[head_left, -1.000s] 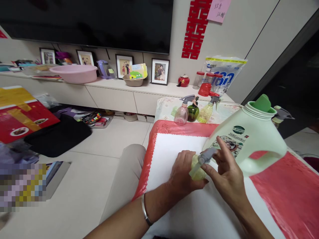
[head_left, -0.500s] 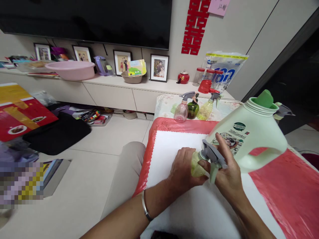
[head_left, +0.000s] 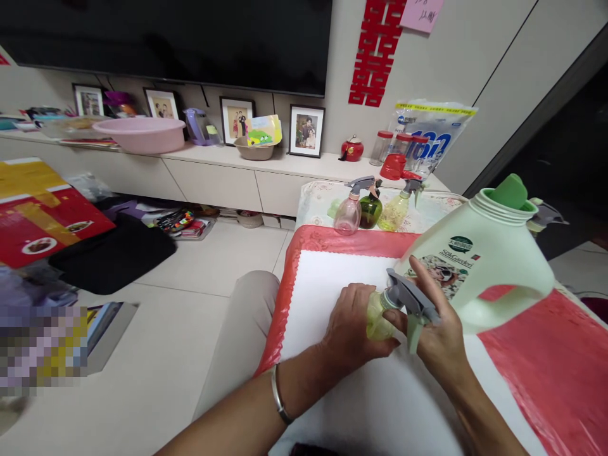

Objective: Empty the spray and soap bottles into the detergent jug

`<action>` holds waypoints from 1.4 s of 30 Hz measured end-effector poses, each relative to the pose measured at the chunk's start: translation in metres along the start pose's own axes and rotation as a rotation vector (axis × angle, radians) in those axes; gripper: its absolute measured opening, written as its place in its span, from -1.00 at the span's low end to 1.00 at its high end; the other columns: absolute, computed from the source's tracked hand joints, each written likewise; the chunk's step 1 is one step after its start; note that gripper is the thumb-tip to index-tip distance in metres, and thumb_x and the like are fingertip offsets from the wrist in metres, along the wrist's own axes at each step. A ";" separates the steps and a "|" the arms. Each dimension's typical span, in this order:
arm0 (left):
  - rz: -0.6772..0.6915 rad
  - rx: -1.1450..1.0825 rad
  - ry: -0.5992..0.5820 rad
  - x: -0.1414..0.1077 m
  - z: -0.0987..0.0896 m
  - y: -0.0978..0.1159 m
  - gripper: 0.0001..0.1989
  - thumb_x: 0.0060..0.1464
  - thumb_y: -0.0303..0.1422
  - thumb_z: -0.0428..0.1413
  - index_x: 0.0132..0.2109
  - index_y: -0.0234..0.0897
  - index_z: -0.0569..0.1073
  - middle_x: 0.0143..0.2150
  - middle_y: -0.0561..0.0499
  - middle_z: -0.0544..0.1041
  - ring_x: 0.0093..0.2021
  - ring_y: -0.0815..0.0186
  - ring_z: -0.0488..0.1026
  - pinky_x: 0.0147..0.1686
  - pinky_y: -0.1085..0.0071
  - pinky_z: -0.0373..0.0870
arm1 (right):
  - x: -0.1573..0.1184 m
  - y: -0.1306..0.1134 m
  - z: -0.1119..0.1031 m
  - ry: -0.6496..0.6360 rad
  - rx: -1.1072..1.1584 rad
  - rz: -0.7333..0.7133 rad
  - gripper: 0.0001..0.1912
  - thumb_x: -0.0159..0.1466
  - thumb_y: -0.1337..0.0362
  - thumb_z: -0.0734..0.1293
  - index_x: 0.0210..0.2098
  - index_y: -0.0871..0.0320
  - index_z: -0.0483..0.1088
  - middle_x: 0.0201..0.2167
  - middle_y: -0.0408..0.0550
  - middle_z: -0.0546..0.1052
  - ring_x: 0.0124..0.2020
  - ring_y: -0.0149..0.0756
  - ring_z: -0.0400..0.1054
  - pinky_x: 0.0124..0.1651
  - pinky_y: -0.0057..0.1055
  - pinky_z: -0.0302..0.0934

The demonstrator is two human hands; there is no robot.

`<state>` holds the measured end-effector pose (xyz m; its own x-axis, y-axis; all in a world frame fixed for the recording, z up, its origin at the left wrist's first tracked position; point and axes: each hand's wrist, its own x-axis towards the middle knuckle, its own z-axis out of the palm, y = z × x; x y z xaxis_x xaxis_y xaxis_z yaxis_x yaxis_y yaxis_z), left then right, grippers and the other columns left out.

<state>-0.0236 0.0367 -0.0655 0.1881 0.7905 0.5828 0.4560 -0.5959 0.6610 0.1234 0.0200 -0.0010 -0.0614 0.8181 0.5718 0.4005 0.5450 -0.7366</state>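
Observation:
A small yellow-green spray bottle (head_left: 378,318) with a grey trigger head (head_left: 409,296) is tilted between my hands above the white sheet. My left hand (head_left: 350,323) wraps round its clear body. At the neck and spray head, my right hand (head_left: 434,326) grips with the thumb over the collar and the index finger stretched up beside the head. Just behind stands a large pale green jug (head_left: 484,253) with a darker green piece (head_left: 510,191) in its uncapped mouth. My right fingers overlap the jug's label in view; whether they touch it I cannot tell.
Behind the sheet stand a pink spray bottle (head_left: 348,218), a dark green bottle (head_left: 370,211) and a yellow spray bottle (head_left: 394,212). Another grey spray head (head_left: 551,212) shows behind the jug. Red plastic (head_left: 565,367) covers the table. A red cup (head_left: 393,166) lies near lidded jars.
The whole view has shifted slightly, so everything sits a little further right. Both hands keep nearly the same grip on the spray bottle.

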 end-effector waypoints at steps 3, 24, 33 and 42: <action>0.003 -0.012 -0.016 0.001 -0.002 0.000 -0.33 -0.24 -0.20 0.32 0.05 -0.24 0.33 -0.10 -0.14 0.51 -0.12 -0.02 0.50 -0.15 0.00 0.54 | -0.001 -0.003 -0.002 0.004 -0.006 0.032 -0.21 0.31 0.13 0.50 0.42 0.10 0.18 0.18 0.00 0.34 -0.01 -0.50 0.42 -0.02 -0.78 0.35; 0.009 -0.041 -0.016 0.002 -0.005 0.001 -0.26 -0.20 -0.17 0.34 0.14 -0.23 0.29 -0.07 -0.15 0.52 -0.08 -0.04 0.50 -0.11 -0.01 0.54 | -0.004 0.003 -0.005 -0.071 0.106 0.108 -0.25 0.33 0.18 0.47 0.43 0.06 0.17 0.27 0.01 0.25 0.16 -0.35 0.35 0.02 -0.70 0.38; -0.019 -0.022 -0.108 0.001 -0.001 0.000 -0.42 -0.19 -0.20 0.29 0.01 -0.26 0.37 -0.10 -0.17 0.50 -0.10 -0.01 0.47 -0.09 -0.02 0.50 | -0.003 0.000 -0.004 0.000 -0.063 0.052 -0.23 0.27 0.08 0.51 0.38 0.15 0.26 0.20 0.02 0.33 0.21 -0.23 0.31 -0.03 -0.65 0.44; -0.013 -0.046 -0.106 0.000 -0.002 -0.002 -0.28 -0.22 -0.16 0.36 0.09 -0.26 0.34 -0.06 -0.17 0.50 -0.09 -0.03 0.46 -0.10 -0.03 0.50 | -0.009 -0.001 -0.015 0.027 0.004 0.154 -0.21 0.31 0.09 0.48 0.44 0.06 0.17 0.13 0.04 0.39 0.10 -0.19 0.40 0.19 -0.34 0.39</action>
<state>-0.0264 0.0377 -0.0662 0.2746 0.8074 0.5223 0.4192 -0.5893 0.6907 0.1374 0.0088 0.0000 0.0246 0.8868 0.4615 0.3997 0.4144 -0.8176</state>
